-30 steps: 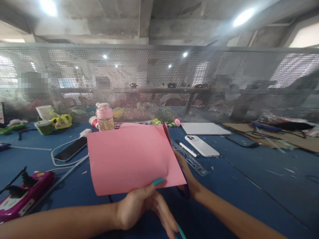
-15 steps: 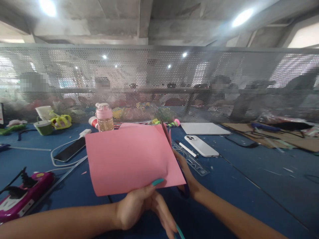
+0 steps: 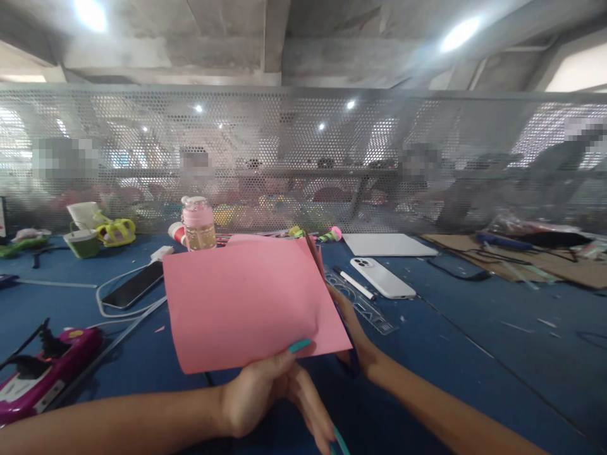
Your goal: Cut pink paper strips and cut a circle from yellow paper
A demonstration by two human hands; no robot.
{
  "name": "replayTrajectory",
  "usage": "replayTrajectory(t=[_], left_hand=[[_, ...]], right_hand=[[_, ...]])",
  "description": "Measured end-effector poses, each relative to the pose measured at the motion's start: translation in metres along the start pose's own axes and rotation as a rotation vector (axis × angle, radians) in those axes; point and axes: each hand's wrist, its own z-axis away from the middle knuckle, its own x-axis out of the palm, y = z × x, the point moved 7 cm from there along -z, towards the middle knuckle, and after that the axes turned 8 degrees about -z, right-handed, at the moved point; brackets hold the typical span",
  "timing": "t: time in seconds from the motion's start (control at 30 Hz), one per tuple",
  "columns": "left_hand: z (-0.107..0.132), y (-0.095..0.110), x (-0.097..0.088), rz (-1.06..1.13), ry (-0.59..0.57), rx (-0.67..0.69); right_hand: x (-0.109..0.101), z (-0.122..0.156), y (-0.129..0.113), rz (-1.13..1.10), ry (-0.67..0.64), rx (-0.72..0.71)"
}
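A large sheet of pink paper (image 3: 246, 303) is raised above the blue table, bent in a soft curve. My left hand (image 3: 265, 385) pinches its lower edge, the thumb with a long teal nail lying on top and the other fingers stretched beneath. At the sheet's right side my right hand (image 3: 355, 328) grips a pair of scissors (image 3: 352, 361) with dark blue handles, partly hidden behind the paper. A dark blade rises along the paper's right edge, where a narrow pink strip stands apart. The paper covers most of the right fingers.
Right of the paper lie a clear stencil ruler (image 3: 379, 319), a white marker (image 3: 355, 284) and a white phone (image 3: 384, 278). A pink bottle (image 3: 199, 224) stands behind. Leftward are a black phone (image 3: 135, 284) on a cable and a magenta power strip (image 3: 66, 360). A perforated screen (image 3: 284, 145) borders the table.
The sheet's right edge and the scissors have shifted very slightly left. Both hands keep the same hold.
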Motion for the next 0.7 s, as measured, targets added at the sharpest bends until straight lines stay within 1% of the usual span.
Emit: replayTrajectory(t=[0.1,0.2,0.5,0.7], left_hand=[[0.000,0.001,-0.001,-0.002,0.013,-0.006],[0.001,0.001,-0.001,-0.015,0.012,-0.011],[0.000,0.002,0.000,-0.003,0.013,0.001],[0.001,0.002,-0.001,-0.034,0.023,-0.002]], right_hand=[[0.000,-0.001,0.009,-0.118,0.035,0.128],[0.002,-0.002,0.012,-0.171,0.044,0.187],[0.003,-0.004,0.022,-0.189,0.023,0.237],[0.002,-0.003,0.018,-0.191,0.043,0.227]])
